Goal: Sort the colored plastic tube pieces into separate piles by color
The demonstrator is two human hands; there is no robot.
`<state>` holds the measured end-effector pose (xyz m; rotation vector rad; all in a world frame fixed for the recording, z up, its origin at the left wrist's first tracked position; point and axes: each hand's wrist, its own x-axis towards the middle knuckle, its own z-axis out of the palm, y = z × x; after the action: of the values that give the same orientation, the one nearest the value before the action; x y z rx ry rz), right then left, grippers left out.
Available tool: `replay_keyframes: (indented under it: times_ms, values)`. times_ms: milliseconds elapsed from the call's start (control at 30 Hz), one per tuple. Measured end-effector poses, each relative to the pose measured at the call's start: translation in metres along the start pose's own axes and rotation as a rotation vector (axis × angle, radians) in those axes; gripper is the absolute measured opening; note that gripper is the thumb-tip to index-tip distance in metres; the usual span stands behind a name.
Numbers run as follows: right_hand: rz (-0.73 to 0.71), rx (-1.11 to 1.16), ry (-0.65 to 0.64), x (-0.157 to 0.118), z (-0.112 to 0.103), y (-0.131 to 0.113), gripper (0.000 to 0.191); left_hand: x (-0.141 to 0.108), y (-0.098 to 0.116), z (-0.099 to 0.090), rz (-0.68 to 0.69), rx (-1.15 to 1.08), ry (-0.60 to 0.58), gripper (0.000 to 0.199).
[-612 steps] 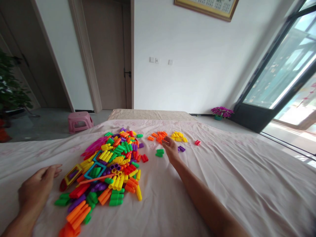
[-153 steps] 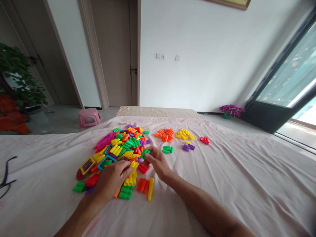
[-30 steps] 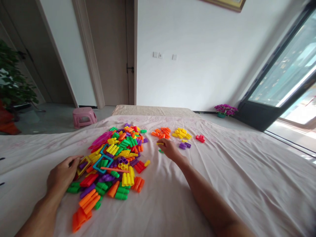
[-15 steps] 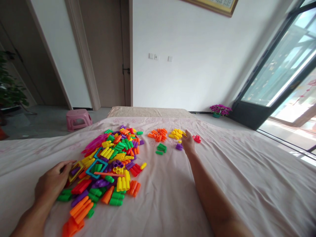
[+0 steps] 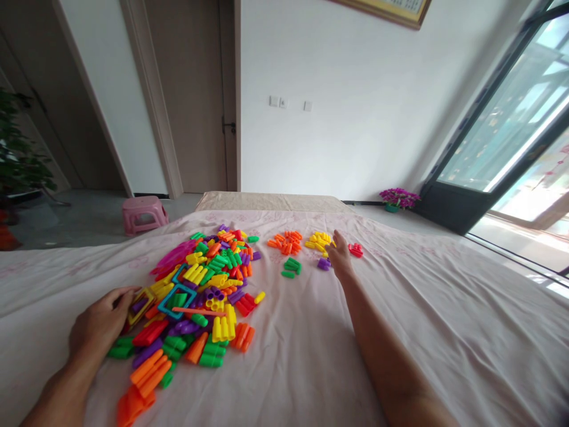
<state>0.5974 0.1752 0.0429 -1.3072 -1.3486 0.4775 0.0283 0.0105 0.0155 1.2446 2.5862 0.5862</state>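
Observation:
At the left edge of a mixed heap of plastic building pieces, my left hand is closed, thumb and fingers at the side of a yellow square frame. Its fingertips are partly hidden. Two blue square frames and a thin orange stick lie on the heap beside it. My right hand is open, thumb and fingers apart, just right of a small group of yellow pieces. Purple pieces lie close by its thumb, and red pieces are to its right.
Orange pieces and green pieces form separate groups between the heap and my right hand. A wrinkled pale pink cloth covers the surface. Beyond it stand a pink stool and a potted purple flower.
My right hand's fingers have spread apart beside the yellow group, where they were closer together at a yellow piece. My left hand stays at the yellow frame. The view has shifted slightly.

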Motion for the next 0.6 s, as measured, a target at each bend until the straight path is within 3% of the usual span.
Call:
replay_keyframes:
  times_ms: [67,167,300,400,500,600]
  values:
    - [0.044,0.098,-0.135,-0.008,0.01,-0.014,0.057,-0.001,0.001,-0.001,-0.009,0.0,-0.001,0.062]
    - [0.062,0.126,-0.518,-0.028,0.033,-0.036,0.042,-0.001,0.001,0.0,-0.01,-0.004,-0.002,0.064]
    - [-0.061,-0.002,-0.922,-0.064,0.067,-0.061,0.033,0.0,-0.001,0.001,0.001,-0.008,-0.003,0.065]
    - [-0.276,-0.196,-1.027,-0.089,0.084,-0.073,0.038,0.001,-0.002,0.002,0.0,-0.011,-0.003,0.065]
    - [-0.446,-0.31,-1.056,-0.1,0.09,-0.077,0.028,0.0,-0.002,0.002,0.0,-0.011,-0.002,0.064]
    - [-0.399,-0.32,-0.976,-0.095,0.087,-0.074,0.018,0.0,-0.002,0.002,0.013,-0.026,-0.009,0.061]
